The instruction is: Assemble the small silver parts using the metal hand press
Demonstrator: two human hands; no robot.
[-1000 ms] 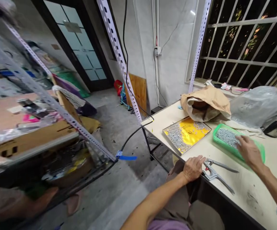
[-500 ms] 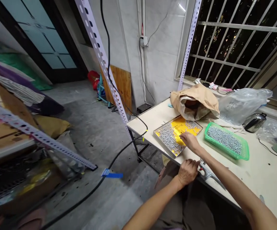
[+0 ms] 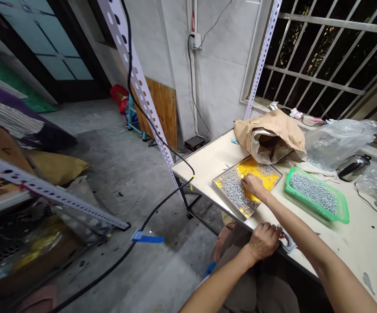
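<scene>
A shallow tray (image 3: pixel 215 184) with a yellow bottom lies near the table's corner, holding many small silver metal pieces (image 3: pixel 236 191) that look like screws. My right hand (image 3: pixel 254 185) reaches into it, fingers pinched together at the edge of the main heap; what lies between the fingertips is too small to see. At the table's front edge my left hand (image 3: pixel 265 241) is curled closed, and its fingers hide whatever they hold. Just beside it sits a small grey device (image 3: pixel 288 241) with a red and black part, half covered by my right forearm.
A green plastic basket (image 3: pixel 343 208) full of similar silver pieces stands right of the tray. Behind are a crumpled brown paper bag (image 3: pixel 273 126), a clear plastic bag (image 3: pixel 338 141) and a metal kettle (image 3: pixel 354 167). A black cable (image 3: pixel 165 201) hangs across the table's left corner.
My right hand has moved left over the tray, from the yellow area to the heap of silver pieces. My left hand stays at the table edge. The view has shifted slightly.
</scene>
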